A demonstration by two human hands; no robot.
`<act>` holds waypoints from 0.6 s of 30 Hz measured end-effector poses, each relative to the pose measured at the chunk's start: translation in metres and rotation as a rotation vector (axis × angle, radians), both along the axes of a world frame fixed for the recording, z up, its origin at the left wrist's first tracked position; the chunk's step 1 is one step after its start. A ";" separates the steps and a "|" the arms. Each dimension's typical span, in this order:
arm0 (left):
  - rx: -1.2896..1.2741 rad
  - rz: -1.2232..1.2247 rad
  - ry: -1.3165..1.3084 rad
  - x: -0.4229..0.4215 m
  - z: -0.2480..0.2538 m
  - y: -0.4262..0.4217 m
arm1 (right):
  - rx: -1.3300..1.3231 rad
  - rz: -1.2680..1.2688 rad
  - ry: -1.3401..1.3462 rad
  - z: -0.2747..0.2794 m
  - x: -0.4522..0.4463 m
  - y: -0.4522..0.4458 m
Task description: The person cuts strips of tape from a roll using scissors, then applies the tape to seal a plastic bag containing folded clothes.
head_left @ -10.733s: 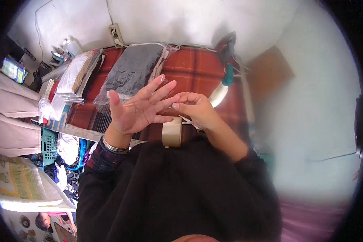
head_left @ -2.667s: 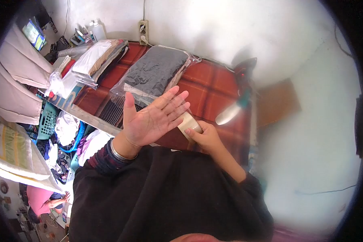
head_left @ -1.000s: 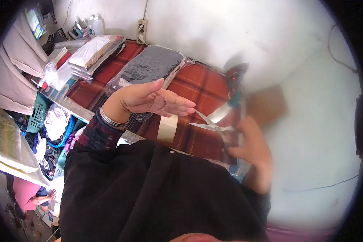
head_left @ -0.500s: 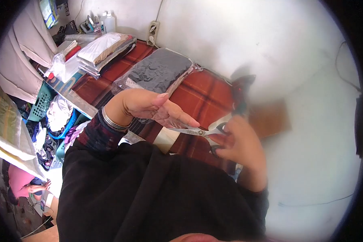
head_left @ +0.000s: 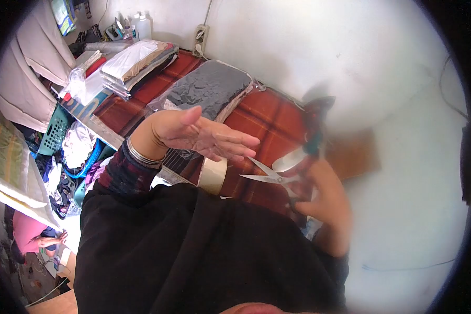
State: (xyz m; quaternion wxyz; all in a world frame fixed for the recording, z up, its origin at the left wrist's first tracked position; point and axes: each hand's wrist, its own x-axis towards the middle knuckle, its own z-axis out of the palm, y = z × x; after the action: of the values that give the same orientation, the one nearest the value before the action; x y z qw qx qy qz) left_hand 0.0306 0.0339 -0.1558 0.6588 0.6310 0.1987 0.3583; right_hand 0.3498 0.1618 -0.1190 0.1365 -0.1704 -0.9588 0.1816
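My right hand [head_left: 327, 193] is closed around the handles of a pair of scissors [head_left: 278, 179], with the blades spread apart and pointing left. Held out to the left is my left hand [head_left: 209, 137], fingers stretched and palm partly up, with nothing in it. Its fingertips are close to the upper blade tip. Just below that hand lies a pale cream, band-like object [head_left: 213, 176], perhaps a tape roll. A dark grey garment in clear plastic [head_left: 209, 86] lies behind the left hand.
A red checked cloth [head_left: 261, 118] covers the table. Stacked packed garments [head_left: 138, 63] and bottles [head_left: 144, 27] stand farther back. Beyond the right hand are a white-and-teal object [head_left: 293, 158] and brown cardboard [head_left: 353, 153]. Clothes baskets [head_left: 55, 131] and a person in pink [head_left: 29, 235] are left.
The scissors' blades have opened, and my right hand has shifted slightly right and down. My left hand has turned its palm more upward and spread its fingers.
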 end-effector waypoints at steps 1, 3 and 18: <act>0.000 0.000 0.000 -0.004 -0.003 0.001 | 0.000 0.000 0.000 -0.001 0.005 0.003; 0.043 0.005 -0.075 -0.008 -0.009 0.002 | -0.076 -0.048 -0.059 -0.006 0.012 0.007; 0.142 -0.268 -0.219 0.011 0.000 0.004 | 0.082 0.096 0.036 -0.001 -0.027 -0.006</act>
State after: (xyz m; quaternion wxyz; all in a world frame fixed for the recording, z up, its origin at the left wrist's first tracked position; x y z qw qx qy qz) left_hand 0.0416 0.0382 -0.1560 0.6723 0.6538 0.0140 0.3468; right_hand 0.3231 0.1554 -0.1198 0.1518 -0.1151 -0.9699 0.1517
